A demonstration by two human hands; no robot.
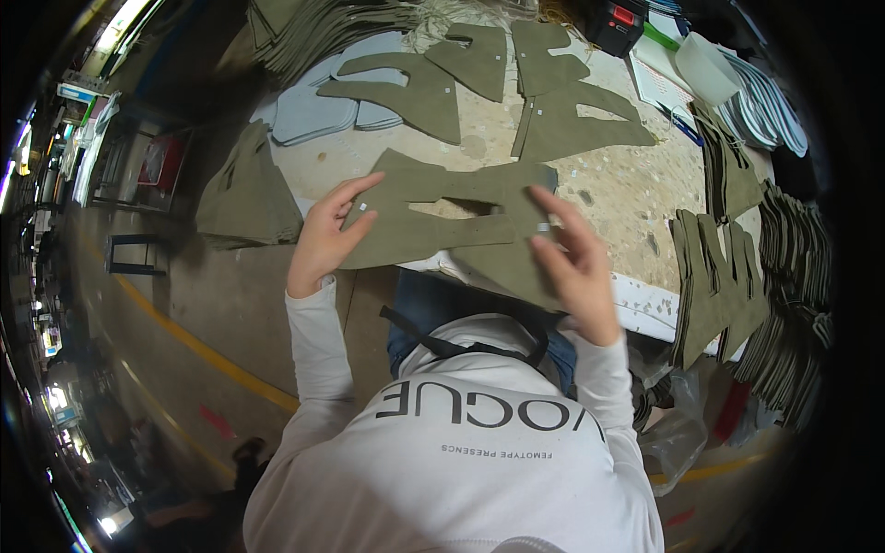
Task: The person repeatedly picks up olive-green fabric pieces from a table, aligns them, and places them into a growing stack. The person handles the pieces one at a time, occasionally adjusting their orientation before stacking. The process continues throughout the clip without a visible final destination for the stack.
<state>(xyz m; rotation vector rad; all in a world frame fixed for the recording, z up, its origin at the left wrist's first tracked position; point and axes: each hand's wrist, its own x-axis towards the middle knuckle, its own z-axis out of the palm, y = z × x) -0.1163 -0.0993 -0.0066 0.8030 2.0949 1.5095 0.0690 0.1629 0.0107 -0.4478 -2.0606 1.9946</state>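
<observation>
Two olive-green cut fabric pieces lie at the table's near edge, partly overlapping around a slot-shaped gap. My left hand (327, 226) rests at the left end of the left fabric piece (396, 230), thumb and fingers spread over its edge. At the other end, my right hand (579, 267) is over the right fabric piece (502, 267), its thumb and fingers apart and slightly blurred. Each piece carries a small white sticker near the hand. The right piece hangs a little over the table edge. Neither hand pinches the cloth.
More olive pieces (415, 88) and pale blue panels (313, 115) lie farther back on the worn table (627, 217). Fabric stacks hang over its left (249, 198) and right (714, 286) edges. A black-and-red device (615, 26), papers and a white roll (708, 69) stand far right.
</observation>
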